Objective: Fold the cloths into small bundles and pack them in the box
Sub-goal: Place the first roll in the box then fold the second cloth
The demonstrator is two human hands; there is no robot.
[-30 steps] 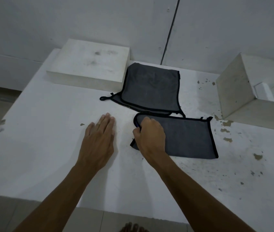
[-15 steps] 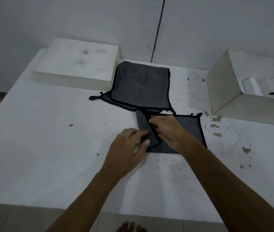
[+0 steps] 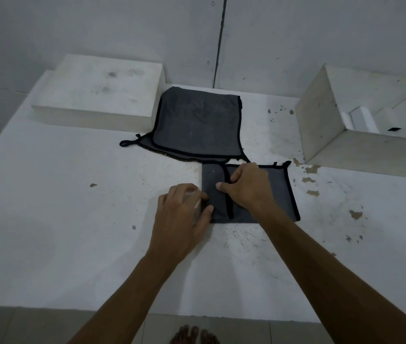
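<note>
A small dark grey cloth [image 3: 277, 192] with black trim lies on the white table [image 3: 60, 207], its left part folded over to the right. My right hand [image 3: 249, 187] sits on the folded flap, fingers curled and pinching its trimmed edge. My left hand [image 3: 184, 214] presses and pinches the fold's left edge at the near corner. A stack of more grey cloths [image 3: 197, 122] lies flat just behind. An open white box [image 3: 326, 120] stands at the right, with white blocks inside.
A closed white box or lid [image 3: 97, 93] rests at the back left against the wall. Brown stains mark the table to the right of the cloth. The table's near edge runs below my forearms, with bare toes visible on the floor.
My right hand has folded the cloth's left edge over to the right. My left hand left the bare table and came onto the fold. The flap now lies flatter.
</note>
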